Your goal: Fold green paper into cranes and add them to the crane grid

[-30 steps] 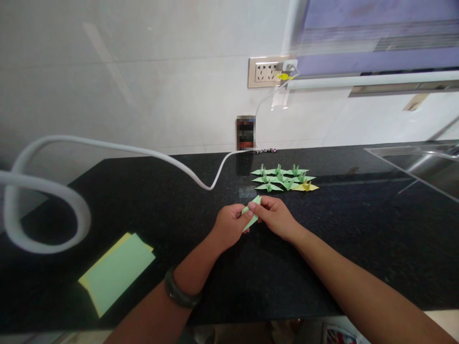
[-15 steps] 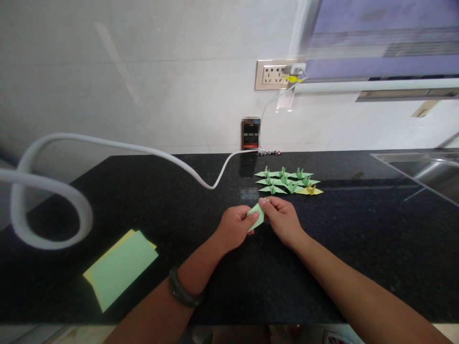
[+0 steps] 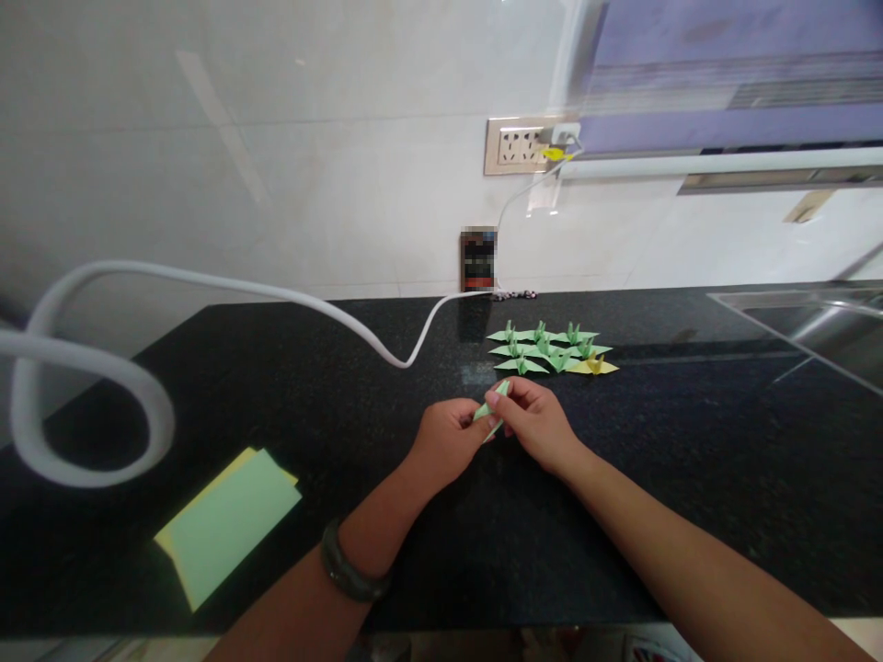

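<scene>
Between both hands is a small folded piece of light green paper [image 3: 502,390], held just above the dark countertop. My left hand [image 3: 448,439] pinches its lower left part, thumb on top. On the upper right side, my right hand [image 3: 539,425] grips it between thumb and fingers; the fingers hide much of the paper. Just beyond the hands stand several folded green paper cranes [image 3: 544,348] in rows, with one yellow paper crane [image 3: 596,365] at the front right corner.
A stack of green and yellow paper sheets [image 3: 231,524] lies at left on the black counter [image 3: 331,386]. A thick white cable [image 3: 310,299] loops across the left. A phone [image 3: 478,259] with a blurred screen leans on the wall below a socket [image 3: 521,145]. At right is a metal sink [image 3: 828,322].
My right thumb has moved left and down over the green paper, which now shows as a narrower shape. The view has shifted slightly; the cranes and sheets stay in place.
</scene>
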Demonstrator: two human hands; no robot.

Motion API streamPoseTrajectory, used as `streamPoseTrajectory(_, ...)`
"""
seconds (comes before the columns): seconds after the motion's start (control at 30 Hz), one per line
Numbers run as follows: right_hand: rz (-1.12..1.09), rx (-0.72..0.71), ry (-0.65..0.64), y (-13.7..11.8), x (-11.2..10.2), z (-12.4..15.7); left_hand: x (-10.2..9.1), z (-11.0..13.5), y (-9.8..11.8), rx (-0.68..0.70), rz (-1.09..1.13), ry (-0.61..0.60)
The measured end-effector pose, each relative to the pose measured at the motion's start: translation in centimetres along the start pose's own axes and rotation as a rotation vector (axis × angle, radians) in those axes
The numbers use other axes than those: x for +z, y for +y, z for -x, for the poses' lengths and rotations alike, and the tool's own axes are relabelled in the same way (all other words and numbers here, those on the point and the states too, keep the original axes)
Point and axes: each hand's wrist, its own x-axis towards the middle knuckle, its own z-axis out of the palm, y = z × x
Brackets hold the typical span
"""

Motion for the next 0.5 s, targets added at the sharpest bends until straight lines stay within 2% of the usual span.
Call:
streamPoseTrajectory(0.23,0.025,0.029,0.000,0.16,-0.30,-0.12,-0.04,0.22,0.25,0.072,-0.258,0.085)
streamPoseTrajectory(0.5,-0.020,0.061,-0.002,-0.05,-0.30,-0.22,-0.11,0.24,0.64,0.072,-0.141,0.019)
